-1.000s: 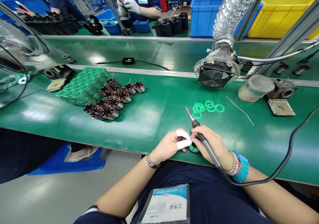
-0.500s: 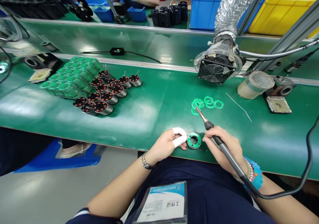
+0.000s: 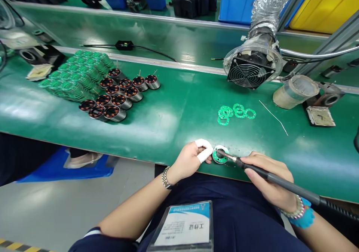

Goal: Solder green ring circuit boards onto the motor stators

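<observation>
A small round motor with a green ring board on top [image 3: 219,155] sits at the near edge of the green bench [image 3: 174,121]. My left hand [image 3: 193,158], with white tape on two fingertips, pinches the motor's left side. My right hand [image 3: 269,183] grips a black soldering iron [image 3: 280,183] lying almost flat. Its metal tip rests on the ring board. Several loose green ring boards [image 3: 235,113] lie farther back on the bench.
A cluster of copper-wound motors [image 3: 117,95] and stacked green boards [image 3: 75,78] lie at the left. A fume-extraction fan [image 3: 250,71] on a foil hose, a tape roll [image 3: 295,91], a solder wire [image 3: 273,117] and an iron stand [image 3: 321,116] are at the right. Another person works across the conveyor.
The soldering iron has swung down from pointing up and away to lying low, tip now on the ring board. My left hand keeps its pinch on the motor. The view shifted downward.
</observation>
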`<state>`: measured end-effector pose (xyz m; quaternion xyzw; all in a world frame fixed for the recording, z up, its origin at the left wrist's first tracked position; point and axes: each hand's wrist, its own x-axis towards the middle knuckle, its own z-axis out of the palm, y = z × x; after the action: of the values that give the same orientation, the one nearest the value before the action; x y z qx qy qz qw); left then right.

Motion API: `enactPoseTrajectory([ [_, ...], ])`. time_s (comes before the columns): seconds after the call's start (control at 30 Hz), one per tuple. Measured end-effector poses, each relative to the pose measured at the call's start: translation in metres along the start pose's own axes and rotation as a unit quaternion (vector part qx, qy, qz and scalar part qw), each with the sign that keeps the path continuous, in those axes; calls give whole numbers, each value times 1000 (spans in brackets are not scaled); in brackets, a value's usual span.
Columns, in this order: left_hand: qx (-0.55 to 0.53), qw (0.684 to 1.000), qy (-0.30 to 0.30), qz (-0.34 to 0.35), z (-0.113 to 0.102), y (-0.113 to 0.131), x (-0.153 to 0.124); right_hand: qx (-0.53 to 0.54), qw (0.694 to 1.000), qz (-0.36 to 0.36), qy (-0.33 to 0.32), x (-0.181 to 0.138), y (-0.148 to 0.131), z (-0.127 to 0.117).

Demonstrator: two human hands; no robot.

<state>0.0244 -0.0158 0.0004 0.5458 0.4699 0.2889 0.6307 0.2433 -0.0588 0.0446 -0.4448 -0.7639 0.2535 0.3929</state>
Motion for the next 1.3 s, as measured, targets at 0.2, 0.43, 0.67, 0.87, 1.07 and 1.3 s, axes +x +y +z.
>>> enactPoseTrajectory([
  [0.2,-5,1000,1,1,0,-1,0,13,1000,-5,-1,1,-1,2],
  [0.43,-3,1000,7,6,1,-2,0,25,1000,-5,-1,3,-2,2],
  [0.67,3,1000,18,9,2,-3,0,44,999,-11,0,3,5,2],
  [0.87,-8,1000,18,7,3,-3,0,33,991,-48,-123,23,22,15],
  [1.07,-32,999,27,-12,2,-4,-1,34,984,-24,-173,30,30,24],
  [1.3,-37,999,6,2,-3,-3,-14,-1,996,-21,-85,6,29,35],
])
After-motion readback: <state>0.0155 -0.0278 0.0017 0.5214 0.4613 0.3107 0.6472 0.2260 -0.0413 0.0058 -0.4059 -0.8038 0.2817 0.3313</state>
